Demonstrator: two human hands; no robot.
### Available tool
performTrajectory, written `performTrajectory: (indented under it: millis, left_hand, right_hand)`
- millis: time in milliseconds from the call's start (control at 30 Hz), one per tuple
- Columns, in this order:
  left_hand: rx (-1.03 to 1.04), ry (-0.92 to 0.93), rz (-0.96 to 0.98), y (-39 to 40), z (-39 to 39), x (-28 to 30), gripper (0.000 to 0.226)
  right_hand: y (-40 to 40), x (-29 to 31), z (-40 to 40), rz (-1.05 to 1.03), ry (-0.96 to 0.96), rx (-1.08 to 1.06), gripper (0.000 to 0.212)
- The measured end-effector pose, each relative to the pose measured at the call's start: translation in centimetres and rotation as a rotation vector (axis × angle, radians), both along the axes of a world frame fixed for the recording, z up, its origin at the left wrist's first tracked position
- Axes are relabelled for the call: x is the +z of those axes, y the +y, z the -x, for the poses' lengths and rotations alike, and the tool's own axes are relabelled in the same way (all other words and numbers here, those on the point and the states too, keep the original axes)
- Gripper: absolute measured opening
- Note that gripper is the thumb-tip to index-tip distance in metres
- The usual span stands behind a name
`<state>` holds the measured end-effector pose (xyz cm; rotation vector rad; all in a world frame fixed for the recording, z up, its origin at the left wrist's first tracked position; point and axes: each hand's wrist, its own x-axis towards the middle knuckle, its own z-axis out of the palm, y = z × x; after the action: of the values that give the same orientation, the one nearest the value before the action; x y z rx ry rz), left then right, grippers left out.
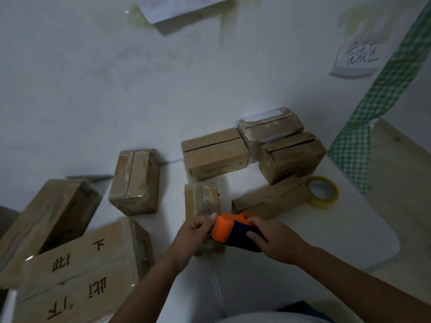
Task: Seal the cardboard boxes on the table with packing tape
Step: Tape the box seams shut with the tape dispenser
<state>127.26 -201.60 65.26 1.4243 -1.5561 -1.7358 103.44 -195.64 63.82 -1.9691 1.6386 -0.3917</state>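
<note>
Box point(202, 201) unlabelled, seemingly; right hand point(275, 243) grips dispenser point(235, 231).

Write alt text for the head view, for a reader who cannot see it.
A person's right hand holds an orange and blue tape dispenser against a small cardboard box, while the left hand pinches at its front. More boxes and a yellow tape roll lie on the white table.

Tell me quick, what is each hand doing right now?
Left hand: fingers curled, pinching something at the tape dispenser's front; likely tape, unclear.
Right hand: grips the tape dispenser.
</note>
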Motion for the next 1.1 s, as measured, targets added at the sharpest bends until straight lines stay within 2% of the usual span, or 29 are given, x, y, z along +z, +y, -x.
performTrajectory:
  millis: [67,200,300,400,600,767,900,1000,1100]
  left_hand:
    - [0.038,0.061,-0.069,0.1,-0.2,0.0,0.048]
    - [0.096,0.208,-0.241,0.5,-0.6,-0.2,0.036]
    - [0.201,0.239,-0.299,0.9,-0.5,-0.9,0.035]
    - [0.263,0.184,-0.282,1.4,-0.3,-1.2,0.023]
    - [0.360,0.137,-0.234,2.3,-0.8,-1.7,0.022]
    - [0.716,0.142,-0.218,1.6,-6.2,-2.6,0.014]
    - [0.713,0.102,-0.303,2.1,-7.5,-4.2,0.017]
    - [0.761,0.082,-0.248,2.2,-6.4,-4.9,0.015]
    - [0.831,0.087,-0.215,2.4,-5.8,-5.2,0.011]
  right_hand:
    - [-0.1,0.2,0.1,-0.024,-0.024,-0.001,0.029]
    - [-0.3,0.8,0.2,-0.074,-0.100,0.011,0.028]
    - [-0.8,1.2,-0.3,-0.102,-0.112,-0.029,0.040]
    - [-1.3,1.5,-0.8,-0.119,-0.020,-0.056,0.050]
    - [-1.8,1.9,-1.3,-0.048,0.095,0.034,0.051]
    - [-1.8,1.2,1.5,-0.131,0.288,0.067,0.054]
    - [-2.5,0.5,2.8,-0.155,0.310,0.022,0.058]
    - [-3.2,0.3,2.5,-0.129,0.308,-0.033,0.066]
    - [-3.4,0.0,2.3,-0.100,0.351,-0.031,0.066]
